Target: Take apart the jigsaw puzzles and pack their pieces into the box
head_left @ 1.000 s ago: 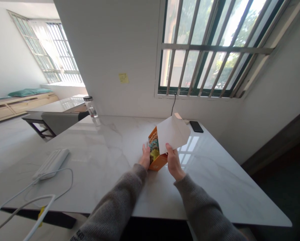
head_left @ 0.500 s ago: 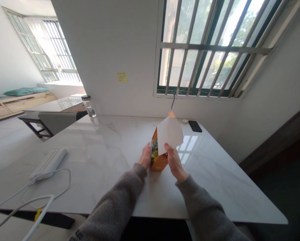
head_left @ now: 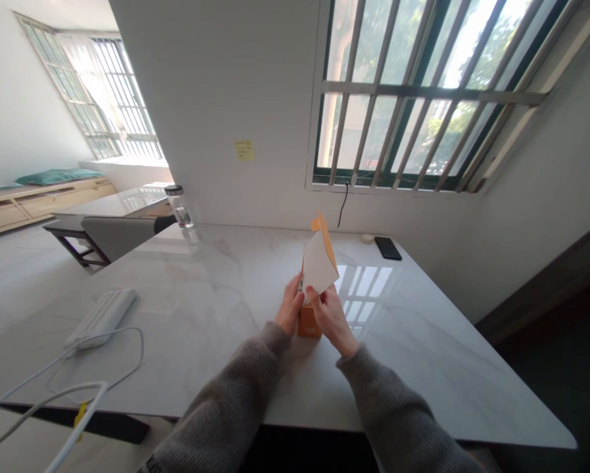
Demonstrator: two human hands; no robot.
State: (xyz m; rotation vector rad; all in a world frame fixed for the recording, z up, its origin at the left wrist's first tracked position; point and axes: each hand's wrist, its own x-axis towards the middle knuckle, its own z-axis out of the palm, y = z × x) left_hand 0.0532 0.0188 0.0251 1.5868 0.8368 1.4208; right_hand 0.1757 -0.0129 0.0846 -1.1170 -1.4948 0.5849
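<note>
an orange box (head_left: 309, 322) stands a little right of the frame's centre on the white marbled table (head_left: 216, 355), with its white-lined flap (head_left: 319, 266) raised. the left hand (head_left: 290, 305) is held against the box's left side, fingers close together; the right hand (head_left: 330, 315) grips the flap's lower edge, thumb on the white face. between them the hands and flap cover most of the box, so its inside cannot be seen. beyond, right of centre, a dark phone (head_left: 388, 248) lies near a small pale round object (head_left: 367, 238), and a black cable (head_left: 343, 207) hangs from the barred window (head_left: 423, 93) at upper right. a clear bottle (head_left: 180, 209) stands at the table's far left, below and left of a yellow note (head_left: 244, 150) on the wall. at lower left, a white power strip (head_left: 102, 317) lies well apart from the hands, pale cables (head_left: 96, 394) looping in front.
</note>
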